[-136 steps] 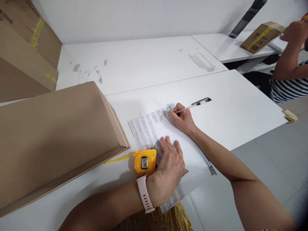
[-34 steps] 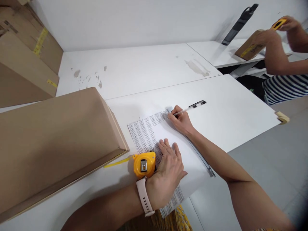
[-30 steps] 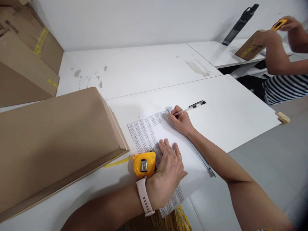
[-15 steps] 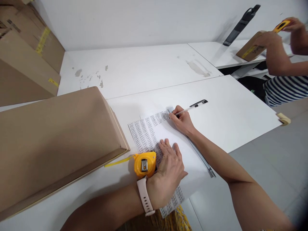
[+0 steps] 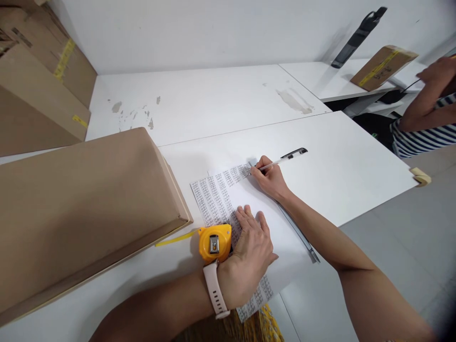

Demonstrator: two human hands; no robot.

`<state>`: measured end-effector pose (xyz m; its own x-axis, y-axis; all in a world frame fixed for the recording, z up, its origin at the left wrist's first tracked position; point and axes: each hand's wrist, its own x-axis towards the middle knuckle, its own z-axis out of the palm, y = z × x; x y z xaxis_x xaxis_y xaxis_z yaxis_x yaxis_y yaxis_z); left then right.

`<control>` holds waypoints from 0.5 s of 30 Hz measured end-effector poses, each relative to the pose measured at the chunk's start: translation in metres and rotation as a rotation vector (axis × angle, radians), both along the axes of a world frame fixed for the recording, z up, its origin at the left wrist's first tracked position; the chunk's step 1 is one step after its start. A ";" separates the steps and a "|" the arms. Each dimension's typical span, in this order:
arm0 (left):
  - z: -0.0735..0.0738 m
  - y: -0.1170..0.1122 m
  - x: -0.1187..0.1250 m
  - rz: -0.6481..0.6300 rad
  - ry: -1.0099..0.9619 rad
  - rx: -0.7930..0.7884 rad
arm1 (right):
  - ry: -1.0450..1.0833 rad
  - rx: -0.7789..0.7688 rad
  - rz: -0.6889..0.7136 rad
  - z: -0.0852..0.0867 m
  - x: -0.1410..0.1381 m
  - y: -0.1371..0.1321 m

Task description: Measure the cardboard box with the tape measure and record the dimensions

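A sheet of paper [image 5: 217,199] covered in small handwritten rows lies on the white table [image 5: 320,156]. My right hand [image 5: 270,179] is closed on a pen [image 5: 283,159], its tip touching the sheet's far corner. Flat on the near part of the sheet rests my left hand [image 5: 249,254], fingers stretched out; a pale watch strap is on that wrist. Beside the wrist sits a yellow tape measure [image 5: 214,242], its yellow blade running left under a large cardboard box [image 5: 81,209].
More cardboard boxes [image 5: 39,80] are stacked at the far left. A metal ruler [image 5: 299,235] lies under my right forearm. At the right, another person in a striped top [image 5: 423,135] works at a second table with a small box [image 5: 383,66]. A tape roll [image 5: 420,176] sits at the table's corner.
My hands have stayed almost still, the pen tip remaining at the same corner. The person on the right has let go of the small box and lowered both arms.
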<state>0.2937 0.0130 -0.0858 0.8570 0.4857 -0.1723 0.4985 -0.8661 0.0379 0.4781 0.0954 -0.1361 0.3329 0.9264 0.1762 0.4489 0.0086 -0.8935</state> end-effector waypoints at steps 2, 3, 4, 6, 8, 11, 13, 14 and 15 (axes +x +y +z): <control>0.000 0.000 0.000 0.029 -0.031 -0.032 | 0.000 -0.004 0.004 0.001 0.000 0.000; -0.001 -0.001 0.001 0.042 -0.048 -0.043 | -0.001 -0.005 0.003 0.001 0.000 0.000; -0.002 -0.001 0.001 0.049 -0.058 -0.044 | -0.003 -0.005 0.002 0.002 0.000 0.000; -0.006 -0.003 0.001 0.041 -0.052 0.000 | -0.004 -0.003 -0.004 0.002 -0.001 0.000; -0.009 -0.005 0.000 0.022 -0.027 0.079 | -0.003 0.001 -0.010 0.001 -0.002 0.000; -0.014 -0.009 -0.001 0.005 -0.019 0.171 | -0.007 0.008 -0.015 -0.001 -0.001 0.000; -0.016 -0.010 -0.003 0.006 -0.033 0.204 | -0.011 0.054 -0.052 -0.002 0.002 0.001; -0.017 -0.011 -0.003 0.007 -0.043 0.214 | -0.009 0.098 -0.088 -0.001 0.004 0.001; -0.018 -0.011 -0.004 0.010 -0.053 0.216 | -0.010 0.151 -0.124 -0.001 0.007 0.002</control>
